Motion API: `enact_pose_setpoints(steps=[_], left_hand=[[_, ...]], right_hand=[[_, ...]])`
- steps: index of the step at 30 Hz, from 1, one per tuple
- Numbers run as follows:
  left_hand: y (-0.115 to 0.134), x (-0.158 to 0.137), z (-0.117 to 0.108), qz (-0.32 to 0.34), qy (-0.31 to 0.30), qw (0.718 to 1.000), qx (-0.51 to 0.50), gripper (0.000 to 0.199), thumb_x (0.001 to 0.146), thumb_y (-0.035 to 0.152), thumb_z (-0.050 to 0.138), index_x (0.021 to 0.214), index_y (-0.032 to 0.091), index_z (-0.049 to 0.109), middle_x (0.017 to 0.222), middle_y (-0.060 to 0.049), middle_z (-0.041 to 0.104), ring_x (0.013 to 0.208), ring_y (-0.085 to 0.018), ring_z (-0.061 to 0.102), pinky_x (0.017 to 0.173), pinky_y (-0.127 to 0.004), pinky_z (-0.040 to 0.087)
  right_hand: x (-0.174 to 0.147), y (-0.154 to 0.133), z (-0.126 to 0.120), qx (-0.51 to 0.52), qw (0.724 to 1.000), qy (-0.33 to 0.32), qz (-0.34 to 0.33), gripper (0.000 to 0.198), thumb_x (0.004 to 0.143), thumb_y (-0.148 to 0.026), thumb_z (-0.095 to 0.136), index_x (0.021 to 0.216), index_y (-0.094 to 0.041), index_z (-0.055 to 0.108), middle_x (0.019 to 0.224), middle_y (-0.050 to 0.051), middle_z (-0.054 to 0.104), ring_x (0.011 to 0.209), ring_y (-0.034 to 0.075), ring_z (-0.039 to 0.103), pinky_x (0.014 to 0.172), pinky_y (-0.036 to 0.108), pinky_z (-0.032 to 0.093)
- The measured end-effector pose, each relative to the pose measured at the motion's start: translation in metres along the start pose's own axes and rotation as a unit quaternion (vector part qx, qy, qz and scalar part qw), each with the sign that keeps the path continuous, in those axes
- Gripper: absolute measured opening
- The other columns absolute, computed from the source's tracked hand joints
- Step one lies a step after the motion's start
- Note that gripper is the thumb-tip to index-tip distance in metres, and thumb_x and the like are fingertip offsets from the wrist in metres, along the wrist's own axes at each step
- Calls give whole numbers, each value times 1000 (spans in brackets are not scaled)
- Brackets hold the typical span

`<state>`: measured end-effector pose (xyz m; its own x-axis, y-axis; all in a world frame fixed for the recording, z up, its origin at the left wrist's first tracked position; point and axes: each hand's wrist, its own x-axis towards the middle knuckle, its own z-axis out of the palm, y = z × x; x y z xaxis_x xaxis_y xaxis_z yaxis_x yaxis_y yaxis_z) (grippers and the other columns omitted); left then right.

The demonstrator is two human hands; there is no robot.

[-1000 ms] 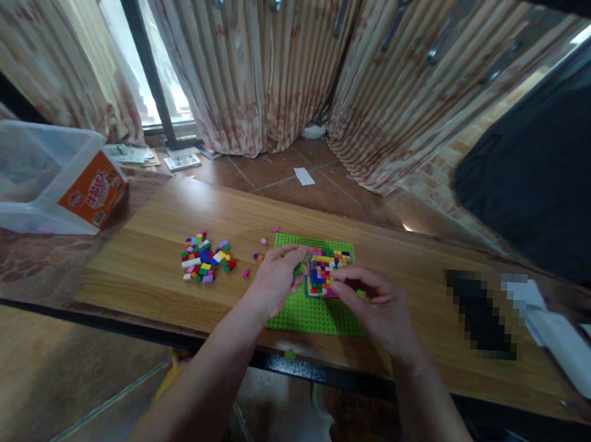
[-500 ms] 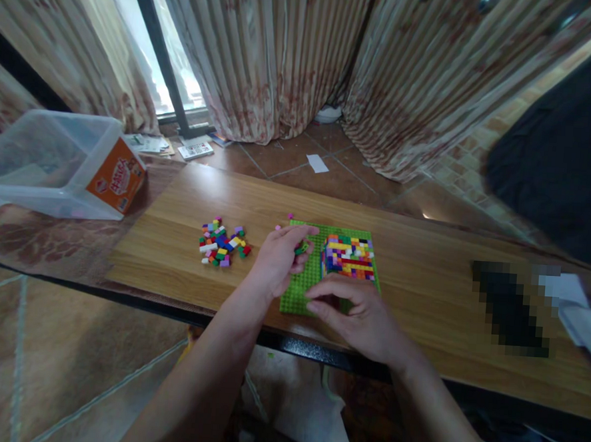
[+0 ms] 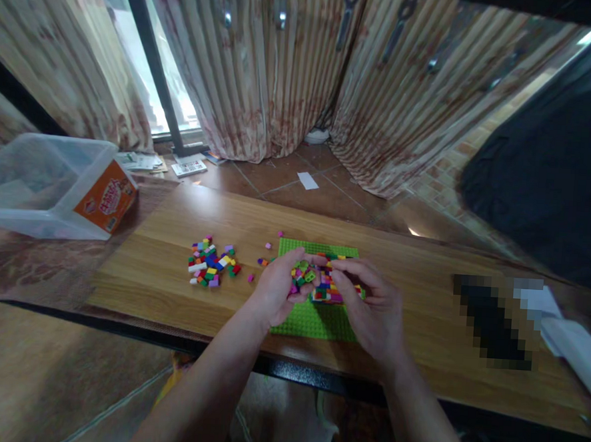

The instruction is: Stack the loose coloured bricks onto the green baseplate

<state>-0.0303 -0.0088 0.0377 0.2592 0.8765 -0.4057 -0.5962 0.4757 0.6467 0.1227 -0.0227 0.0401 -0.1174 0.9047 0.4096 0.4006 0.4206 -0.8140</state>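
Observation:
My left hand (image 3: 274, 288) is cupped around several small toy bricks (image 3: 302, 275), green, pink and yellow among them. Close beside it, my right hand (image 3: 376, 307) has its thumb and forefinger drawn together over the brick structure (image 3: 334, 294); whatever lies between those fingertips is too small to make out. That structure, built of many coloured rows, stands on a green studded baseplate (image 3: 314, 323) and is partly hidden by both hands.
A loose pile of coloured bricks (image 3: 213, 262) lies left on the wooden table (image 3: 152, 265), with a few stray pieces (image 3: 268, 245) near the baseplate. A clear plastic bin (image 3: 43, 215) stands far left. A blurred dark object (image 3: 492, 323) and white items (image 3: 575, 351) are at right.
My left hand has turned so the bricks in its palm show. My right hand has risen from the baseplate's front to the structure, nearer the left hand. The camera view has shifted slightly.

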Motion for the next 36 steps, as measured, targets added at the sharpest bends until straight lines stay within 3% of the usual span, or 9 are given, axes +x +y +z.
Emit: enact_pose_setpoints(steps=[4,8,14,17,21,25,30,33,36], left_hand=[[-4,1,5,29,48,998,29,26,78,34,58,81,11,70,62,-1,54,40,-4,39,36,-15,13],[-5,-1,11,54,85,991,82,20,75,26,58,79,12,72,65,-1,55,43,-3,40,39,-15,22],[-6,-1,11,47,53,994,88,21,75,31,59,78,12,69,54,2,47,39,-4,36,39,-17,12],[-2,-2,8,52,45,993,91,20,74,29,59,78,11,67,58,0,53,40,-4,35,39,-18,10],[1,0,4,65,72,990,106,16,71,26,60,73,11,66,58,1,52,39,-3,33,38,-19,10],[0,4,2,69,94,983,145,14,70,25,59,68,13,66,54,3,47,38,-3,32,38,-20,11],[-3,4,4,62,95,980,165,14,68,26,59,63,14,63,52,4,46,38,-3,31,39,-21,12],[-3,4,5,61,103,978,173,14,68,27,59,60,15,60,53,4,46,39,-3,31,39,-21,12],[-3,3,5,59,100,977,179,15,69,28,59,61,15,59,53,4,46,39,-3,30,40,-22,12]], right_hand=[[0,1,2,-58,996,-70,-4,20,88,-33,63,106,-26,70,109,6,67,99,20,64,85,36,52],[-1,1,8,-97,992,-84,2,16,89,-31,62,101,-24,71,109,6,65,102,21,63,89,37,50],[0,2,8,-71,997,-42,-9,11,89,-28,61,90,-24,71,100,4,67,95,19,64,85,34,50],[3,9,-3,-24,999,29,37,11,86,-30,63,91,-24,71,92,3,68,84,17,64,75,32,51],[11,22,-18,42,981,136,128,15,77,-31,70,86,-20,71,77,1,68,71,15,62,68,30,51],[12,31,-22,33,979,126,160,17,74,-32,71,85,-19,72,76,2,70,70,16,64,67,31,52],[7,39,-17,-43,992,66,100,14,81,-33,66,88,-22,73,87,4,73,78,18,66,76,36,53],[7,42,-9,-85,994,56,33,11,83,-31,65,84,-26,74,97,4,71,92,21,64,86,40,51],[7,42,-2,-132,990,52,6,9,82,-30,67,82,-28,76,107,6,67,105,24,59,94,44,46]])
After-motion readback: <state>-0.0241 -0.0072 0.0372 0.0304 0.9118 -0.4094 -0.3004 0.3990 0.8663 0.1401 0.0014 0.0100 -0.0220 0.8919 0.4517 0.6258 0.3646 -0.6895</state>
